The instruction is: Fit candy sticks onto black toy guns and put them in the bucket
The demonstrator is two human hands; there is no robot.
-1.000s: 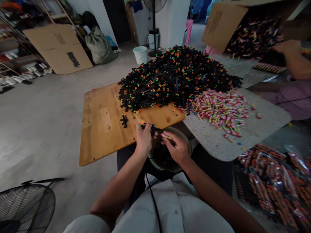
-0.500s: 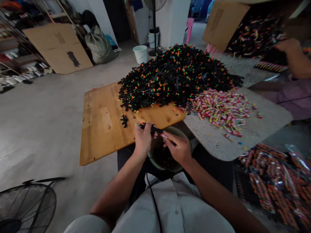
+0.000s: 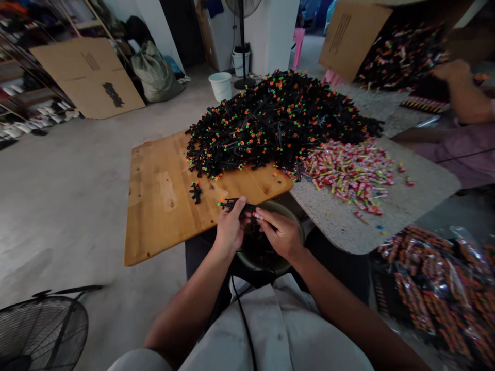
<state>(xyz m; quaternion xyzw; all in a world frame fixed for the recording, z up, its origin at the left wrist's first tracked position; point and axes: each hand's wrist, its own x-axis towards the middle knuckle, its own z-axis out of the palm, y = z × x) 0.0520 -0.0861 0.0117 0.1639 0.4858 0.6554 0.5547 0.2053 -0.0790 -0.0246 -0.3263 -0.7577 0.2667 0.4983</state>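
Both hands meet over a dark bowl [image 3: 270, 252] at the wooden tabletop [image 3: 166, 206] edge. Left hand [image 3: 229, 230] is closed around a black plastic stick [image 3: 232, 204], its long axis level, orange tip pointing left. Right hand [image 3: 284, 235] pinches a small pink-wrapped piece [image 3: 260, 216] just beside it. Cardboard print is unreadable.
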